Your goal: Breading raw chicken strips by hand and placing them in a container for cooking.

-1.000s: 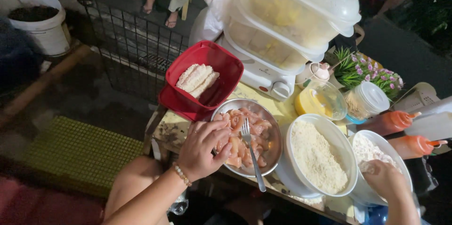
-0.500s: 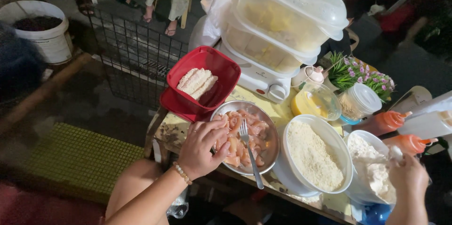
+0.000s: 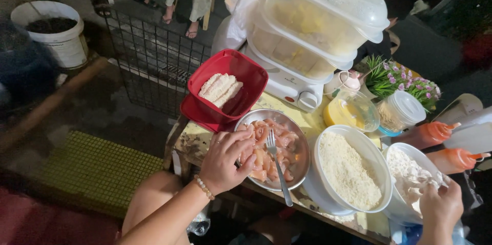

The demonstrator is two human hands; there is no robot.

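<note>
My left hand [image 3: 225,160] rests on the near left rim of the round metal bowl [image 3: 302,135], its fingers [image 3: 241,145] curled down into the pink raw meat pieces [image 3: 279,140] and closing on a piece at the bowl's left side. A bead bracelet [image 3: 204,187] sits on that wrist. A fork [image 3: 279,173] lies across the meat, tines toward the far side, handle sticking out over the near rim.

My right hand [image 3: 441,209] is at the near right edge of the scene, on the near rim of the white bowl of flour [image 3: 410,173]. Its fingers [image 3: 435,186] are bunched together and dusted white; I cannot tell whether they pinch anything.

Between the two bowls, just beside each, stands a larger white bowl of pale crumbs [image 3: 351,170]. Just beyond the metal bowl sits a red container [image 3: 225,94] holding crumb-coated strips [image 3: 220,87]. Behind it, on the far side of the desk [image 3: 192,142], a tiered clear plastic steamer [image 3: 312,29] rises, with yellow food in the upper tier. To the right are a clear bowl of yellow liquid [image 3: 351,111], a small lidded tub [image 3: 400,111], a potted plant with purple flowers [image 3: 400,78] and two orange squeeze bottles [image 3: 435,132] lying on their sides. On the floor at far left stands a white bucket [image 3: 56,32].
</note>
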